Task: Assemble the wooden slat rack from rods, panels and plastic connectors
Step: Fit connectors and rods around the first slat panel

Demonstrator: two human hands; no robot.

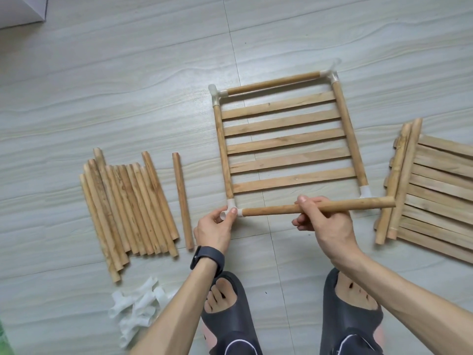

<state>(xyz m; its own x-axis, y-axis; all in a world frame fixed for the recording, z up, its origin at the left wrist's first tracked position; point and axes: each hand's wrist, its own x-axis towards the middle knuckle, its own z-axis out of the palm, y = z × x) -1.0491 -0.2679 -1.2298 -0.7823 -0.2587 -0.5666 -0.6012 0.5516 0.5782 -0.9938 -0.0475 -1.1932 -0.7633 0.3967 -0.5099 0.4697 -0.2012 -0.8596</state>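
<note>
A wooden slat panel (286, 139) lies flat on the floor, framed by rods with white plastic connectors at its corners. My left hand (215, 229) pinches the near-left connector (231, 210). My right hand (323, 219) grips a wooden rod (358, 204) that lies along the panel's near edge. The rod's left end sits at the near-left connector's socket. Its right end reaches past the near-right connector (365, 192) and is not in it.
A pile of loose rods (128, 208) lies to the left, with one single rod (182, 201) beside it. Spare white connectors (135, 308) are heaped near my left forearm. More slat panels with rods (430, 190) are stacked at the right. My slippered feet (289, 311) stand below.
</note>
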